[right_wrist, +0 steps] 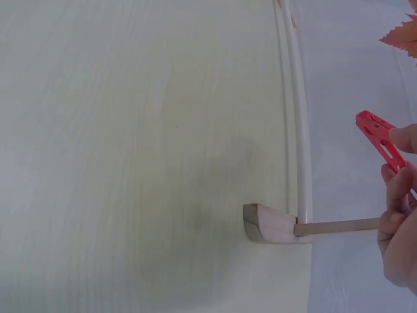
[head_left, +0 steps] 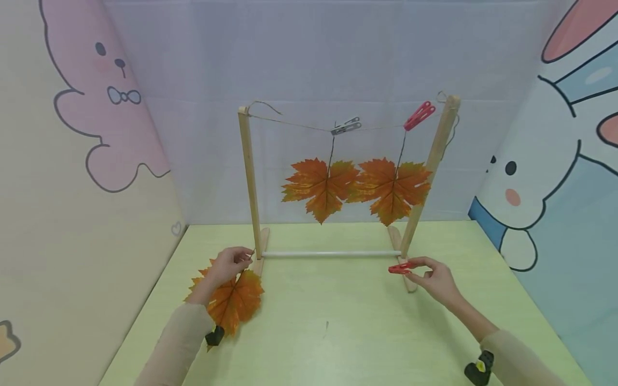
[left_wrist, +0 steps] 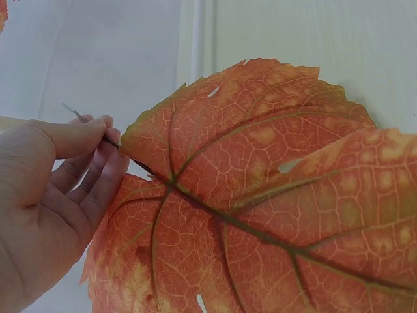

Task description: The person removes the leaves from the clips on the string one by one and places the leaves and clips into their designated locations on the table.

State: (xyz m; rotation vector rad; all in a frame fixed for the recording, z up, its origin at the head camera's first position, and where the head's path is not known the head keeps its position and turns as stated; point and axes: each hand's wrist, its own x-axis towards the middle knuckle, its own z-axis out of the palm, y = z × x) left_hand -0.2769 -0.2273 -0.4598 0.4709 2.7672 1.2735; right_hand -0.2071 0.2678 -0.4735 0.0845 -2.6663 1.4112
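An orange maple leaf point(left_wrist: 260, 189) hangs from my left hand point(head_left: 230, 265), which pinches its dark stem point(left_wrist: 140, 164) between thumb and fingers. In the head view the forearm hides part of this leaf. My right hand point(head_left: 436, 280) pinches a red clothespin point(head_left: 399, 268) by one end, near the foot of the right post. Behind, a string point(head_left: 289, 123) runs between two wooden posts. A grey clothespin point(head_left: 346, 126) and another red clothespin point(head_left: 419, 116) sit on it, each with a maple leaf hanging below by its stem.
The wooden frame's left post point(head_left: 249, 182) and right post point(head_left: 429, 177) stand on wooden feet, joined low by a white rod point(head_left: 330, 253). A pale table point(head_left: 333, 321) lies beneath. White cloth point(head_left: 318, 53) closes the back; cartoon-printed panels flank both sides.
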